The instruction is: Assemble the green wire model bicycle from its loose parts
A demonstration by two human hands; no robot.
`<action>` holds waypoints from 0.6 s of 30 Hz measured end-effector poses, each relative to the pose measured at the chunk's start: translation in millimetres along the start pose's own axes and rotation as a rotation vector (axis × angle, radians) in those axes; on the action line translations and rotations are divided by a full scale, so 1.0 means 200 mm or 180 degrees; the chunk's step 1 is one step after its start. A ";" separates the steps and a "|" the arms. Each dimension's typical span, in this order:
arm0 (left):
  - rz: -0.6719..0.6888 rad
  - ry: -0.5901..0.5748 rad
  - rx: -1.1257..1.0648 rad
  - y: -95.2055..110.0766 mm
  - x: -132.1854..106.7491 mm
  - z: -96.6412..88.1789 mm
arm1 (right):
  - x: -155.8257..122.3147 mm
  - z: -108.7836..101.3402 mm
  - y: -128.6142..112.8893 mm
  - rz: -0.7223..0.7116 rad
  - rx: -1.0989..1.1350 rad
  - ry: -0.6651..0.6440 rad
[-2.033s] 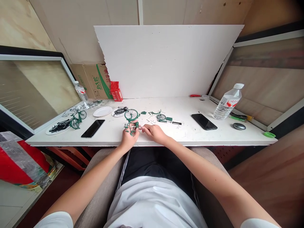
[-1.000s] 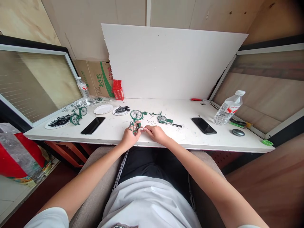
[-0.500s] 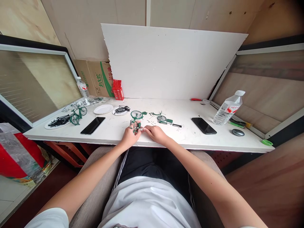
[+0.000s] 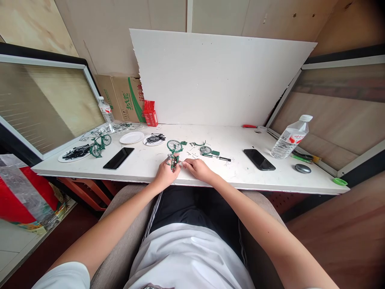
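A white short-sleeved shirt (image 4: 192,257) is worn. Beyond the shirt, black trousers (image 4: 183,208) with white side stripes (image 4: 152,218) are seen. The left hand (image 4: 165,175) and right hand (image 4: 200,170) are left bare.

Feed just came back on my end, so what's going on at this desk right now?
A seated person works at the near edge of the white table. Their left hand grips a small green model bicycle, with one of its wheels showing beyond the fingers. The right hand has its fingertips at the model's right side; whether they pinch a part is too small to tell. A loose wheel and small green parts lie just beyond. A complete green model stands far left.
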State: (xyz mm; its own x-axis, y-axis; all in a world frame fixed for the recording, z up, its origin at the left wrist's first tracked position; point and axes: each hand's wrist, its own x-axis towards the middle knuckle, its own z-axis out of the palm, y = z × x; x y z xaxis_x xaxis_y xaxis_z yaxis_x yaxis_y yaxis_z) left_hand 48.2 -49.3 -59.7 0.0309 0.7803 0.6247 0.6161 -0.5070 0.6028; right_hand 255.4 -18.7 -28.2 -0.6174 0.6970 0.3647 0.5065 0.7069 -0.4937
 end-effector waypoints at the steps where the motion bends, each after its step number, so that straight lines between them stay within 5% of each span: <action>1: 0.0026 0.0016 0.0035 0.00 0.00 0.00 | 0.00 0.00 0.00 0.0009 0.0018 -0.0001; 11: 0.0148 0.0055 0.0083 -0.02 -0.01 0.01 | 0.00 0.01 0.01 0.0008 -0.0011 0.0014; 18: -0.0150 -0.0004 -0.0156 0.02 0.01 0.00 | -0.01 0.01 0.00 0.0071 -0.0136 0.0051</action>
State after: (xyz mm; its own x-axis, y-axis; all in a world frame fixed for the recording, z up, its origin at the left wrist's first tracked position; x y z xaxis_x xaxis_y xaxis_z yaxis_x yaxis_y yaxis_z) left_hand 50.2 -49.6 -56.7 0.0036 0.8042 0.5944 0.5775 -0.4869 0.6553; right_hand 255.0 -20.6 -30.6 -0.5961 0.7143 0.3667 0.5455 0.6954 -0.4677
